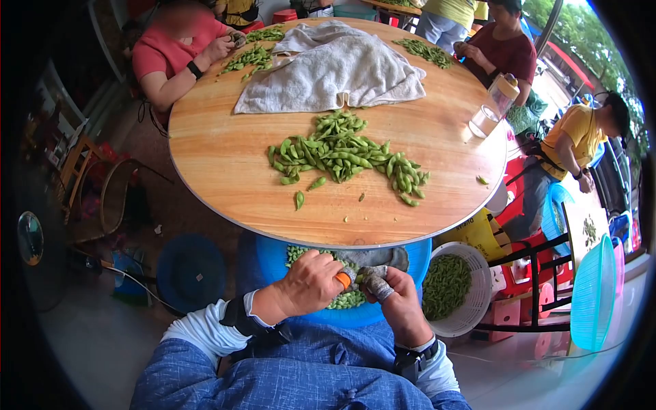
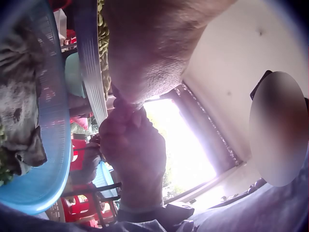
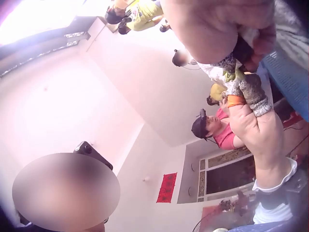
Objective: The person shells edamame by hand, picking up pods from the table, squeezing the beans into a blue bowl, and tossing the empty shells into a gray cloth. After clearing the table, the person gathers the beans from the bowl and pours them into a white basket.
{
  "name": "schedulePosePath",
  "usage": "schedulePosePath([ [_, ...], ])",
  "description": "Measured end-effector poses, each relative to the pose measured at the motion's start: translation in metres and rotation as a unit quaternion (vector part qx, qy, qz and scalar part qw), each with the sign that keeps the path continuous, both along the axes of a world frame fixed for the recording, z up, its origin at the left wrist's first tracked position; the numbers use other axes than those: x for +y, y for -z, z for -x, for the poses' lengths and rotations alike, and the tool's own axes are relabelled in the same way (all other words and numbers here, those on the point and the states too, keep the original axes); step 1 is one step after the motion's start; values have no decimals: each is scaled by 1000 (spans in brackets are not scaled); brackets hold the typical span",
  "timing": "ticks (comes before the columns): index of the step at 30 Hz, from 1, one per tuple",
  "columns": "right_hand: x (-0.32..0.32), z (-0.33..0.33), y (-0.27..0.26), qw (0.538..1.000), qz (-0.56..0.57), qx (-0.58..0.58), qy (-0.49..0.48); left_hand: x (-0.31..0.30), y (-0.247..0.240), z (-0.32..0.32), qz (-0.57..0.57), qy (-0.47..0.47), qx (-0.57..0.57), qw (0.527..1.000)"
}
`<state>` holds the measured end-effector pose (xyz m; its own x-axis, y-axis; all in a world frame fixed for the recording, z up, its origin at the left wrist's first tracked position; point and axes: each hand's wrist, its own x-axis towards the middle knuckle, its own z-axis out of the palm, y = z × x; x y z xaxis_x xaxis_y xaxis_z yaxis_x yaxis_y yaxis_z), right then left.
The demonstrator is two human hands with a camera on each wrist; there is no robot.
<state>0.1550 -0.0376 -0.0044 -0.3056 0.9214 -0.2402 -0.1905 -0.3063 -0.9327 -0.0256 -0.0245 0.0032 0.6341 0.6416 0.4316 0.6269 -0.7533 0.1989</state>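
Between my two hands, over a blue basin (image 1: 418, 263), is a small green soybean pod (image 1: 359, 279). My left hand (image 1: 304, 287) pinches it from the left; grey cloth covers and an orange band wrap fingertips of this hand (image 3: 258, 128). From the other side my right hand (image 1: 404, 307) grips the pod with a grey-wrapped thumb and finger. The pod's green tip (image 3: 230, 76) shows between the fingers in the right wrist view, mostly hidden by them. Shelled green beans (image 1: 348, 301) lie in the basin below, beside a grey cloth (image 1: 383, 257).
A round wooden table (image 1: 225, 171) stands in front, bearing a heap of pods (image 1: 342, 154), a white towel (image 1: 335, 68) and a clear jar (image 1: 486, 119). To my right a white basket (image 1: 478, 301) holds more pods. Other people sit around the table.
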Motion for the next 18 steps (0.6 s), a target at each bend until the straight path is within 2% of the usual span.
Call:
schedulePosePath([
  [12,-3,0,4,999,16,38,5,-1,1,1,4,-8,-23,1000],
  [18,-3,6,-5,1000,5,5,18,-2,4,0,-32,-9,10,999],
])
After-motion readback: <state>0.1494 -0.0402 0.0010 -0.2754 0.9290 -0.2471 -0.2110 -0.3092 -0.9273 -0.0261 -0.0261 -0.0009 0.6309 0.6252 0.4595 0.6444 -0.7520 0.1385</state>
